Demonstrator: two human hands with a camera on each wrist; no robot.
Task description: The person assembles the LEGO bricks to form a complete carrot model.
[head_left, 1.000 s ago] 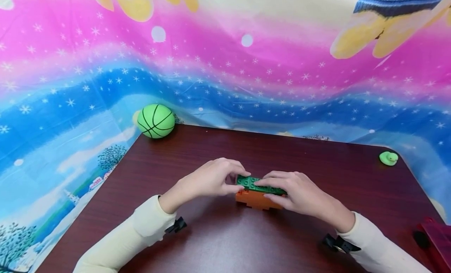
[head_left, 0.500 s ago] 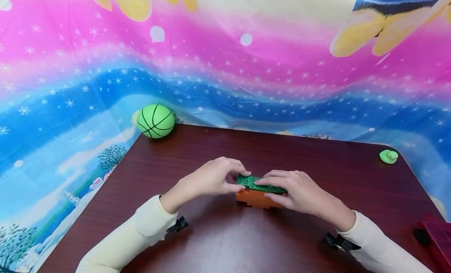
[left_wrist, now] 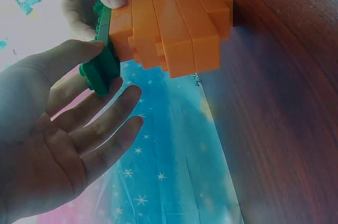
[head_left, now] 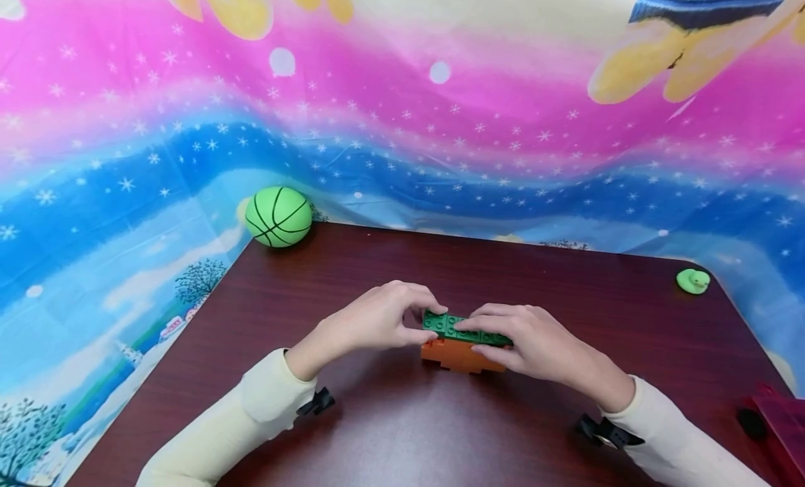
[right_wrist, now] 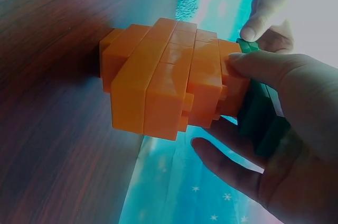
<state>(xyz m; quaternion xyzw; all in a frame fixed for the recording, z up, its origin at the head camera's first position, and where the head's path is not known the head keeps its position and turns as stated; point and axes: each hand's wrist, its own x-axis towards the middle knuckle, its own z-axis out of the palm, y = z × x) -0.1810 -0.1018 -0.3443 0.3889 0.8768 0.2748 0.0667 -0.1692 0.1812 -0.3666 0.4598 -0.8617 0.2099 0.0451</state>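
A stack of orange toy building bricks [head_left: 462, 355] stands on the table, narrow at its base and wider in the middle. Green studded bricks [head_left: 440, 324] run along its top. My left hand [head_left: 383, 319] pinches the left end of the green layer between thumb and fingers; in the left wrist view its other fingers spread out loosely. From the right, my right hand [head_left: 534, 344] grips the top of the stack, its fingers over the green bricks. In the right wrist view the right thumb [right_wrist: 259, 65] presses on the upper orange bricks [right_wrist: 158, 76].
A green ball with black lines [head_left: 279, 216] sits at the table's back left corner, and a small green rubber duck [head_left: 694, 282] at the back right. A dark pink, see-through object [head_left: 782, 431] juts in at the right edge. A printed cloth [head_left: 402, 137] hangs behind the table.
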